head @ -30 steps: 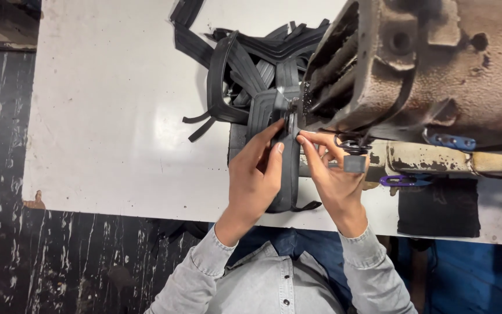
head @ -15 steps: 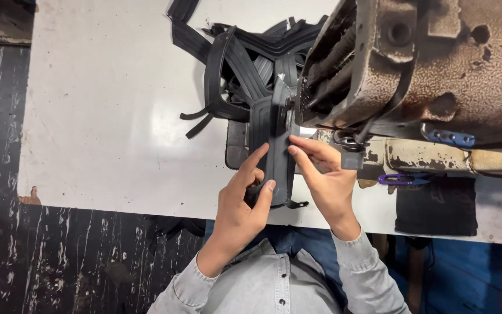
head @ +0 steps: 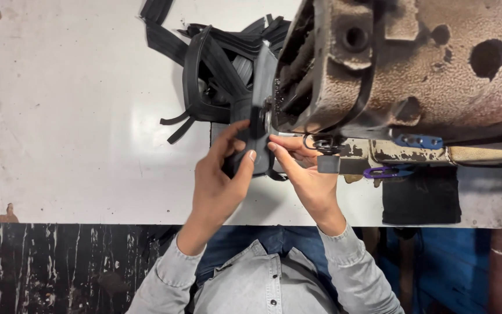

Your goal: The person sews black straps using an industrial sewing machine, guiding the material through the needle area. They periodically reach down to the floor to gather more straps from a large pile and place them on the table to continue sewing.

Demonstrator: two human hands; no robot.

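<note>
White tabletop [head: 76,104] (scuffed, above dark streaked flooring [head: 59,267]) bears black strapping [head: 251,125]; left hand [head: 219,180] and right hand [head: 303,171] pinch it beside the worn sewing machine [head: 413,70].

matt black webbing straps [head: 216,64], rough rusty metal machine [head: 413,64], glossy white table [head: 76,116].

Both forearms are extended forward from the lower edge of the view, sleeved in grey to the wrists. The left hand [head: 219,177] is held palm-down, its thumb stretched toward the right and its fingers curled over and closed in a pinch. The right hand [head: 303,171] is angled inward, fingers extended leftward, its fingertips brought close to the left thumb tip.
</note>
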